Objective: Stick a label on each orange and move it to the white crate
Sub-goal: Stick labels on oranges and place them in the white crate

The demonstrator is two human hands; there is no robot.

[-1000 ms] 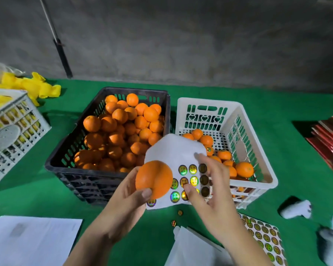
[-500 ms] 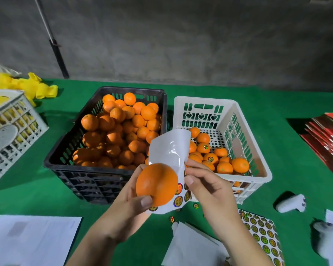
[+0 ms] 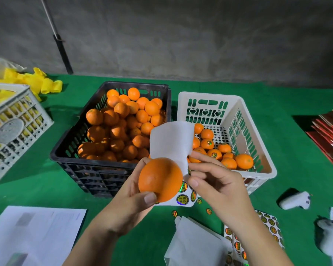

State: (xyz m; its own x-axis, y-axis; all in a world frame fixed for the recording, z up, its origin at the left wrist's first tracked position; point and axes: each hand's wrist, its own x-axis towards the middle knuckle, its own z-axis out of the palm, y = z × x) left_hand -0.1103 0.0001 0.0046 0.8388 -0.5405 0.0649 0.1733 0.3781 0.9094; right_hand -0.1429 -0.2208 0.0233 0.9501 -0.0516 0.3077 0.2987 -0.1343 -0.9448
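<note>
Left hand [image 3: 131, 196] grips the orange [image 3: 160, 179] in front of the black crate [image 3: 96, 167] with the label sheet [image 3: 171, 144] curling behind it, right hand [image 3: 217, 181] fingers pinched, perhaps on a label, near the white crate [image 3: 258, 150].

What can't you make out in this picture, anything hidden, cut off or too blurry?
- Head view: whether the right hand has peeled a label; its fingers cover the sticker sheet there.
- Held orange: far side hidden.
- Label print: too small.
- White papers: blurred, cut off by the bottom edge.
</note>
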